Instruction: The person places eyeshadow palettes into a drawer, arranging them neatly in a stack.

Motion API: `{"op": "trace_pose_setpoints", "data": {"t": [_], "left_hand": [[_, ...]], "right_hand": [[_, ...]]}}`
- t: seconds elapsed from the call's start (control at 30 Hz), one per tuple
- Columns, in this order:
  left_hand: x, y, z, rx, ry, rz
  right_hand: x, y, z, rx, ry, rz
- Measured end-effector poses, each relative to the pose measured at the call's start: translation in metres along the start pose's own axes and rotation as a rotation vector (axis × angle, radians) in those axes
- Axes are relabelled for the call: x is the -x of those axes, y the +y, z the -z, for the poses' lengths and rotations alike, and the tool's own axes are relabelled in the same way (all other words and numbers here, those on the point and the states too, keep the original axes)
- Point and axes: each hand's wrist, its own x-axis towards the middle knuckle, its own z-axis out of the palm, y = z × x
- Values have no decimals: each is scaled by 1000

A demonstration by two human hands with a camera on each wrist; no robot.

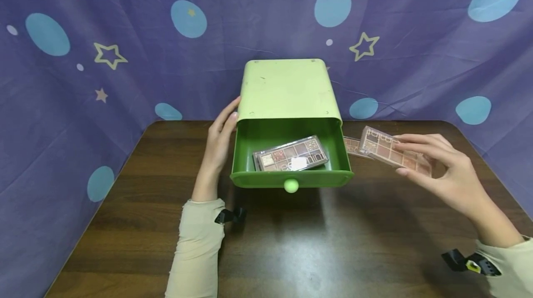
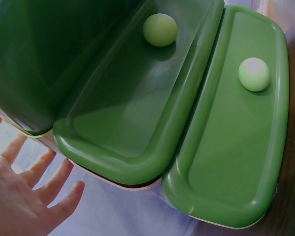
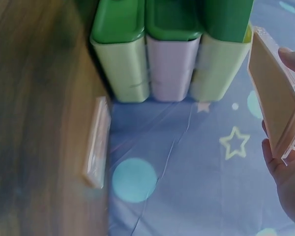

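My right hand pinches a clear-lidded eyeshadow palette between thumb and fingers, raised to the right of a drawer unit. The unit's top drawer is pulled out, its green front bearing a round knob. Inside it lies another eyeshadow palette, slightly tilted. My left hand rests along the unit's left side; the left wrist view shows its fingers spread and fairly straight. A further palette lies on the table to the unit's right, partly hidden in the head view by the held one.
Two lower green drawers are closed below the pulled-out one. The unit stands toward the back of a dark wooden table. Behind the table hangs a purple cloth with stars and blue spots.
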Motion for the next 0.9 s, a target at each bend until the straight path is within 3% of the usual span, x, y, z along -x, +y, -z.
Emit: {"op": "trace_pose_setpoints", "data": {"t": [0.57,0.9], "left_hand": [[0,-1,0,-1,8,0],[0,0,0,-5,2,-8]], "right_hand": [[-33,-29,-24,-140,-68,148],[-46,-17,-45,-191,-137,174]]}}
